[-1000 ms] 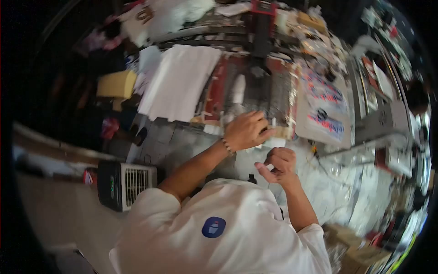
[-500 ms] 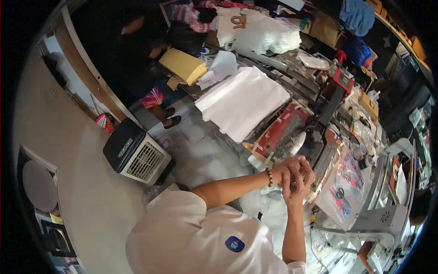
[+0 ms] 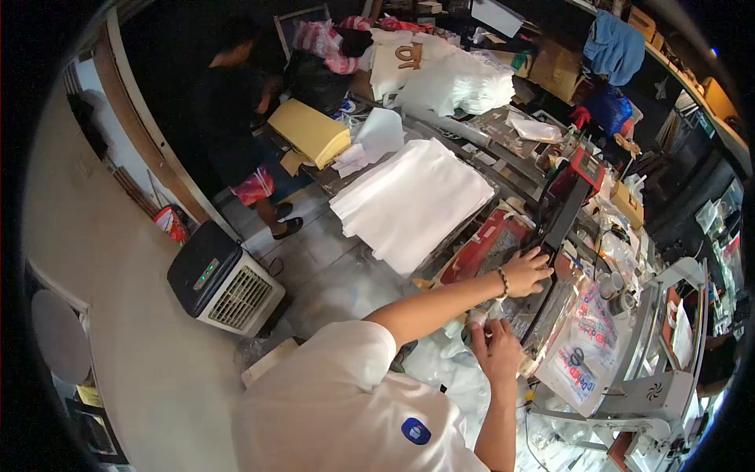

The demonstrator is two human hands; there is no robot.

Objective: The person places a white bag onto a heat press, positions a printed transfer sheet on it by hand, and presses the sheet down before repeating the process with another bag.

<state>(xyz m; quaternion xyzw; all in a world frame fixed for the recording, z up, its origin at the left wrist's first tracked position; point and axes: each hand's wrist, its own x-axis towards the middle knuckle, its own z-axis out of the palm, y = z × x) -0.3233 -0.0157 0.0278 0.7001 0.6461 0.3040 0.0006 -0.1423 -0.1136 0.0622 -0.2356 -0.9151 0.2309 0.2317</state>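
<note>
My left hand [image 3: 527, 273], with a beaded bracelet at the wrist, lies palm down with its fingers spread at the long black bar [image 3: 565, 212] of a bench machine. This bar has a red end piece [image 3: 587, 167]. Lower and nearer my body, my right hand [image 3: 497, 346] is closed with its fingers curled. A small whitish piece [image 3: 477, 317] shows at its fingertips, but I cannot tell what it is. Left of the bar is a red panel [image 3: 487, 245]. Scissors [image 3: 576, 358] rest on a printed plastic sheet [image 3: 591, 318] to the right.
White sheets [image 3: 413, 200] are stacked on the table beyond my left arm. Behind them sit a yellow stack [image 3: 311, 134] and a white pile [image 3: 456, 82]. A person [image 3: 228, 126] stands at far left, near an air cooler [image 3: 228, 279]. A grey machine [image 3: 653, 389] stands right.
My hands were together, fingers touching. Now they are apart: the left has reached forward to the black bar with spread fingers, and the right has drawn slightly back and down.
</note>
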